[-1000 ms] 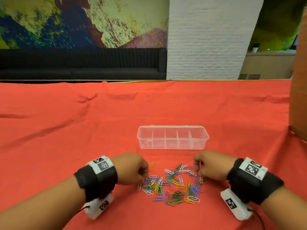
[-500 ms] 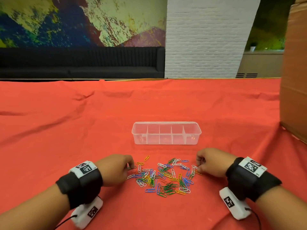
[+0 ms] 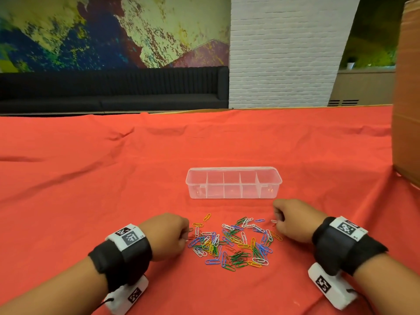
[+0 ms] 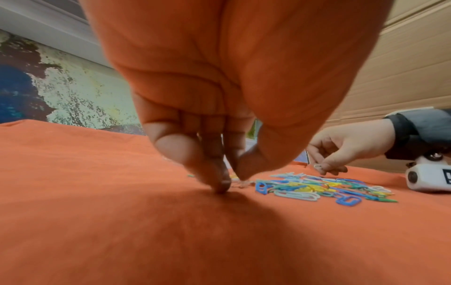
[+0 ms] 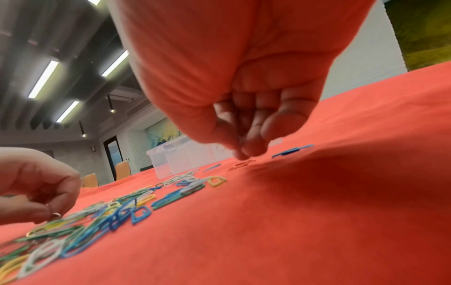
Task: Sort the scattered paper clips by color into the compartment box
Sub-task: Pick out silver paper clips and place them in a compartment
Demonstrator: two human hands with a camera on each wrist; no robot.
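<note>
A clear compartment box (image 3: pixel 234 192) with several bare sections stands on the red cloth, also seen in the right wrist view (image 5: pixel 185 160). Just in front of it lies a loose pile of paper clips (image 3: pixel 234 244) in blue, green, yellow, white and orange. My left hand (image 3: pixel 186 235) is at the pile's left edge, fingertips down on the cloth (image 4: pixel 230 183), pinching a small clip whose colour I cannot tell. My right hand (image 3: pixel 276 220) is at the pile's far right corner, fingers curled (image 5: pixel 244 154), pinching a pale clip just above a red clip (image 5: pixel 241 164).
A tall cardboard box (image 3: pixel 406 110) stands at the table's right side. The red cloth (image 3: pixel 91 178) is wrinkled towards the far edge. A white camera housing (image 3: pixel 329 289) hangs under each wrist, close to the cloth.
The head view has shifted slightly. My right hand has moved from the pile's right side towards its far corner near the box. The left hand stays at the left edge.
</note>
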